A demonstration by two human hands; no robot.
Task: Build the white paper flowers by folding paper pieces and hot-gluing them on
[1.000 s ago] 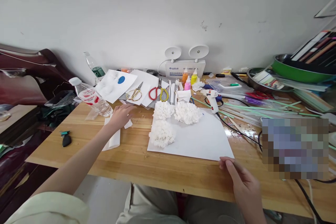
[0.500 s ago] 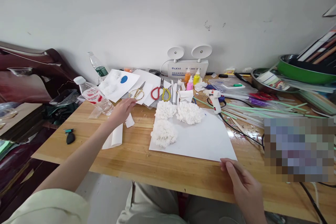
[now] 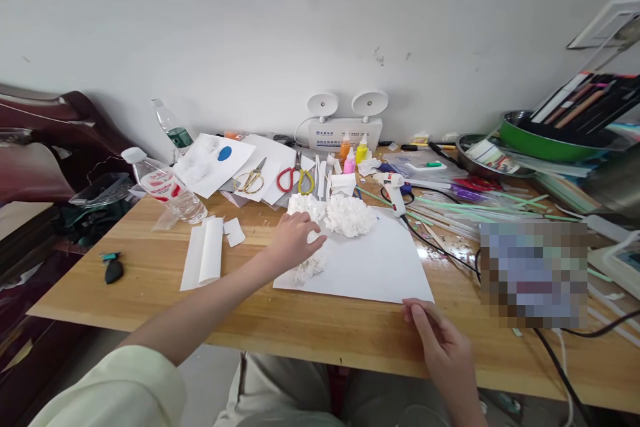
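A white sheet of paper (image 3: 380, 260) lies on the wooden table (image 3: 150, 280) with three fluffy white paper flowers at its far left part. My left hand (image 3: 293, 240) rests over the nearest flower (image 3: 307, 270), fingers loosely spread and touching it; I see nothing gripped in them. Two other flowers (image 3: 350, 215) sit just behind it. My right hand (image 3: 443, 347) lies at the sheet's near right corner, fingers together and stretched flat on the table edge, holding nothing.
Folded white paper strips (image 3: 203, 253) lie left of the sheet. Gold scissors (image 3: 250, 179), red-and-yellow scissors (image 3: 295, 179), a lying water bottle (image 3: 165, 187), a glue gun (image 3: 395, 190), paint bottles (image 3: 353, 150) and green sticks (image 3: 480, 208) crowd the back. Cables run at right.
My left hand has moved right from near the folded strips and gold scissors onto the nearest paper flower. The right hand stays at the sheet's corner. The view shifted slightly.
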